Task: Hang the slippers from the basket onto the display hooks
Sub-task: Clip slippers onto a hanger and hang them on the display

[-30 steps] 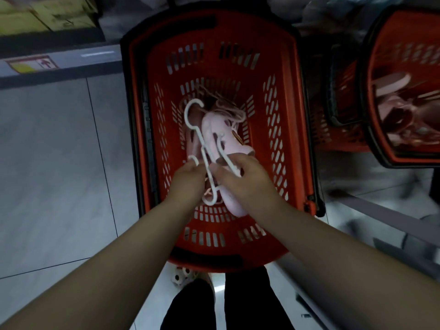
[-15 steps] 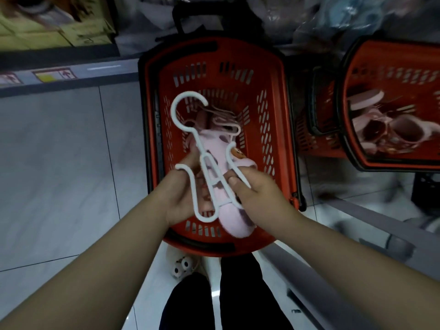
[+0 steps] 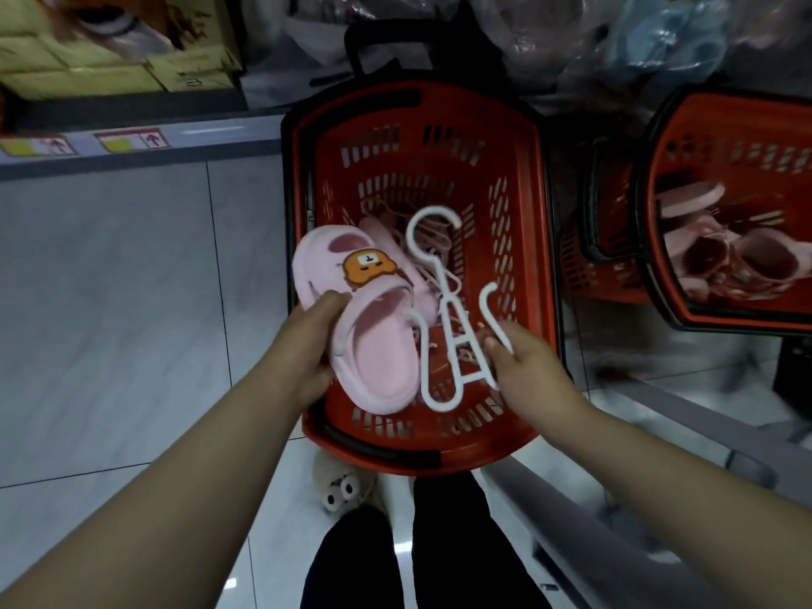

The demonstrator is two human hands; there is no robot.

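Observation:
A red plastic basket (image 3: 523, 239) stands on the floor in front of me. Above it, my left hand (image 3: 314, 345) grips a pink slipper (image 3: 373, 345) with an orange bear badge, its sole side down and opening up. My right hand (image 3: 518, 358) pinches a white plastic slipper hanger (image 3: 444, 327), hook end pointing away from me. Hanger and slipper sit side by side, touching at most at the hanger's left arm. More pink slippers and hangers (image 3: 422, 239) lie deep in the basket, partly hidden. No display hooks are in view.
A second red basket (image 3: 659, 213) with pink slippers stands at the right. Cardboard boxes (image 3: 110, 59) sit on a low shelf at the back left, plastic bags of goods behind the baskets. Grey tiled floor (image 3: 110, 323) lies to the left; a metal rail (image 3: 615, 542) runs at lower right.
The slipper and hanger, held together before, have come apart: my left hand carried the slipper left and turned it face up, my right hand kept the hanger. Both rose above the basket.

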